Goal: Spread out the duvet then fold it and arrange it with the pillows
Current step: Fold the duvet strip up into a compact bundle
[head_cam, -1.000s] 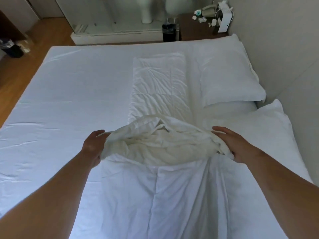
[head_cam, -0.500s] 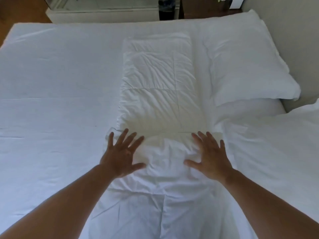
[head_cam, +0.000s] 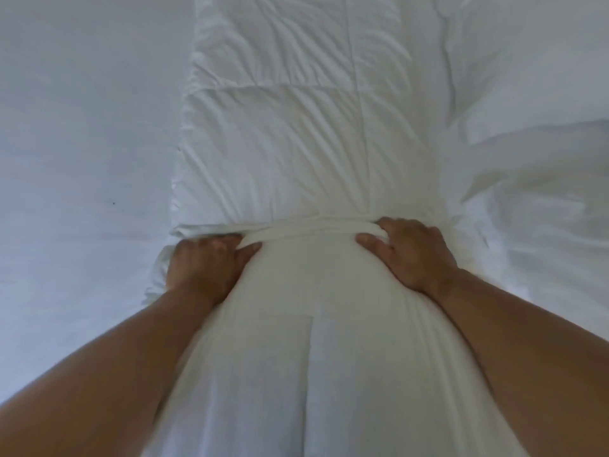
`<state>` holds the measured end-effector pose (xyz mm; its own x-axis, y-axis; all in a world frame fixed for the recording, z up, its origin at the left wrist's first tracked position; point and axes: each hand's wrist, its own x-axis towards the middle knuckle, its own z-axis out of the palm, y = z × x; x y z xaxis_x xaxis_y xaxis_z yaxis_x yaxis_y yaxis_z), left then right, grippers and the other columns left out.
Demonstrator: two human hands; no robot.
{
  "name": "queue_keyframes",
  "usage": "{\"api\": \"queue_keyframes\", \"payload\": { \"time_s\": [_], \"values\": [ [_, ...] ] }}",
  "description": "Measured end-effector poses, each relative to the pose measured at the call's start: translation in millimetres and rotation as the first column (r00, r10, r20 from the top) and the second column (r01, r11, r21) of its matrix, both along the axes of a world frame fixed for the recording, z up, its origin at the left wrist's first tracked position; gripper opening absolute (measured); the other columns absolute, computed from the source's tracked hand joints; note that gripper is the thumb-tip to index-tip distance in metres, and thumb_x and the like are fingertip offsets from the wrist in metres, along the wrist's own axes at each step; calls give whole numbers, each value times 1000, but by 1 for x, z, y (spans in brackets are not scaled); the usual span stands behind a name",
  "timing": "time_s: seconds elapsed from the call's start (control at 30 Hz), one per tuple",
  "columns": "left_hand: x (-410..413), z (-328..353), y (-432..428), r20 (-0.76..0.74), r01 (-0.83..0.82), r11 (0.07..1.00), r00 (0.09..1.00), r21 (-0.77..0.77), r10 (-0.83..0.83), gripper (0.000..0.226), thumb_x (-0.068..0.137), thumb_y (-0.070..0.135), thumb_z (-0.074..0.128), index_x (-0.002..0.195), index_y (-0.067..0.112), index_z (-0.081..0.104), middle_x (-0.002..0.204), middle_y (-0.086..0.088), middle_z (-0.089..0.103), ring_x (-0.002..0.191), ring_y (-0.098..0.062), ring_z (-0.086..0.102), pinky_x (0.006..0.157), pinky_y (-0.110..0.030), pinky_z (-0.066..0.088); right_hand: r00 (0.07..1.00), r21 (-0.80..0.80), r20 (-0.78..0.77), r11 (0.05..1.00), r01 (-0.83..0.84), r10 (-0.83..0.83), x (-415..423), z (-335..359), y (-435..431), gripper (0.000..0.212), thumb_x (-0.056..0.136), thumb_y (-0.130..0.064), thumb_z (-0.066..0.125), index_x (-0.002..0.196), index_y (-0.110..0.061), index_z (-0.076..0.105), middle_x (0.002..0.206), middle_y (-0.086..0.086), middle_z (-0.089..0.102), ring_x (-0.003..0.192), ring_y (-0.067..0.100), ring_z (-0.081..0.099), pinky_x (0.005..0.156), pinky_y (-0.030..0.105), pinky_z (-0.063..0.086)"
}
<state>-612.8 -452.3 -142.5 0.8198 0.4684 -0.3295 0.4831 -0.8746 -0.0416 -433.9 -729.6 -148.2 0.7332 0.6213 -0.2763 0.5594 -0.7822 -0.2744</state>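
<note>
The duvet (head_cam: 296,143) lies in a long strip on the bed (head_cam: 82,159), next to the pillows (head_cam: 543,199). The left hand (head_cam: 204,268) and right hand (head_cam: 412,255) both grip its fold; it is best to push both sides evenly, so the edges line up

We saw the duvet (head_cam: 296,143) as plain white, creamier between our left hand (head_cam: 204,268) and right hand (head_cam: 412,255), with a faint grid of stitched squares beyond the fingers. The sheet (head_cam: 82,127) left of the left hand looked cool bluish white, plain but for one tiny dark speck (head_cam: 114,203). The pillows (head_cam: 534,67) beyond the right hand were unpatterned white.
</note>
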Motion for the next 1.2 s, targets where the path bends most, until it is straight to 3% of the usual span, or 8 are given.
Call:
{"api": "queue_keyframes", "payload": {
  "time_s": [0.13, 0.2, 0.3, 0.4, 0.53, 0.77, 1.1, 1.2],
  "values": [
    [20, 7, 19, -101, -114, 983, 990, -147, 100, 67, 89, 78, 25, 132, 39, 58, 133, -6, 62, 123, -32, 55, 101, -43, 41, 991, -87, -129, 996, 33, -44, 21, 6, 10, 79, 81, -90, 20, 117, -35, 63, 121, 1, 68, 114, 27, 61, 96, 43, 46],
    [19, 30, 18, -62, -129, 984, 991, -120, 123, 63, 87, 78, 30, 127, 39, 59, 128, -1, 63, 120, -27, 55, 101, -43, 38, 995, -114, 86, 992, 58, -48, 16, 28, 13, 71, 86, -82, 34, 125, -29, 59, 127, 4, 62, 117, 29, 56, 100, 48, 41],
    [-12, 77, -5, 230, 44, 999, 972, 15, -46, 43, 91, 53, 55, 129, 32, 56, 128, -1, 56, 121, -27, 50, 104, -47, 34, 939, 122, 323, 989, 84, -120, -42, 86, 3, 53, 89, -54, 60, 131, -21, 55, 143, 9, 48, 132, 33, 45, 110, 56, 33],
    [-70, 114, -62, 505, 234, 972, 842, -28, -188, 47, 94, 44, 57, 138, 27, 58, 147, -8, 48, 139, -34, 41, 111, -58, 30, 989, 214, 145, 977, -17, -14, -138, 122, -25, 66, 93, -65, 41, 148, -29, 41, 162, 7, 26, 151, 32, 22, 119, 60, 20],
    [-115, 98, -86, 284, 466, 882, 856, -62, -432, 66, 94, 69, 37, 152, 38, 35, 164, -4, 24, 152, -32, 16, 114, -68, 16, 974, -39, 60, 975, -218, 220, -162, 88, -60, 85, 89, -81, 25, 159, -34, 20, 169, 2, 5, 155, 26, 5, 118, 66, 15],
    [-78, 32, -67, 4, 313, 949, 950, 28, -314, 71, 91, 78, 6, 155, 48, -6, 167, 2, -10, 154, -24, -11, 118, -64, -4, 998, -89, -19, 994, -58, 56, -105, 34, -42, 88, 85, -84, 19, 158, -38, 1, 168, -8, -6, 154, 11, -5, 123, 56, -1],
    [-238, 100, -164, 179, 353, 921, 929, -162, -325, 77, 91, 77, 29, 156, 36, 26, 167, -3, 14, 154, -27, 9, 117, -66, 14, 971, -28, -57, 972, -233, 232, -286, 107, -131, 86, 87, -81, 30, 159, -37, 13, 169, -2, -6, 155, 22, -7, 122, 61, 4],
    [-285, 92, -148, 191, 304, 948, 940, -100, -281, 72, 92, 72, 35, 153, 34, 36, 165, -1, 22, 153, -24, 18, 117, -65, 15, 998, -25, -53, 999, -40, 38, -305, 94, -186, 84, 86, -81, 32, 157, -37, 22, 169, -4, 5, 155, 17, 4, 121, 61, 13]
  ]
}}
